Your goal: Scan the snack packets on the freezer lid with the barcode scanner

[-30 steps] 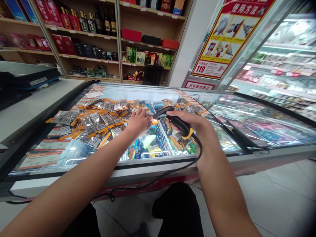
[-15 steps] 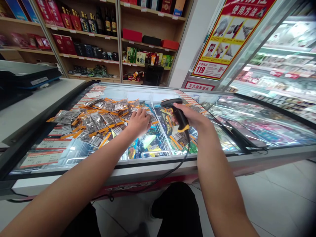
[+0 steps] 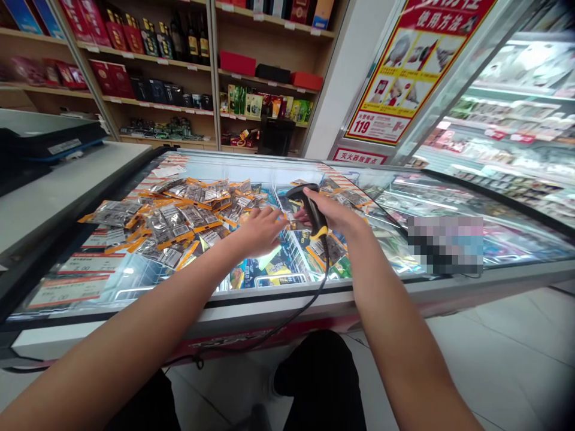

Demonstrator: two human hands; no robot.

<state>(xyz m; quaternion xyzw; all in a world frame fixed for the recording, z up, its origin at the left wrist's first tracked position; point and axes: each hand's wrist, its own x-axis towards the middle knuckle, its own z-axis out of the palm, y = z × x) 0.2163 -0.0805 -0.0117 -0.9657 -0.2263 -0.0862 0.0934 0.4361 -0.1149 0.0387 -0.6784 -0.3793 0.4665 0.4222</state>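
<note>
My right hand (image 3: 335, 212) is wrapped round the grip of a black and yellow barcode scanner (image 3: 314, 209), whose head points left and whose cable hangs down in front. My left hand (image 3: 265, 230) is just left of the scanner, fingers bent over a small packet with an orange edge (image 3: 284, 216); most of this packet is hidden by the fingers. To the left, a pile of clear packets with orange edges (image 3: 173, 221) lies on the glass top of a chest freezer (image 3: 148, 281).
Under the glass are wire baskets with colourful bags (image 3: 281, 263). A counter (image 3: 54, 191) with a dark device stands at left. Shelves of bottles and boxes (image 3: 175, 60) are behind. A lit display cooler (image 3: 507, 131) is at right. The scanner cable (image 3: 287, 326) loops along the freezer's front.
My left hand has moved right, from the edge of the packet pile towards the scanner. My right hand has brought the scanner slightly left, so the two hands are closer together.
</note>
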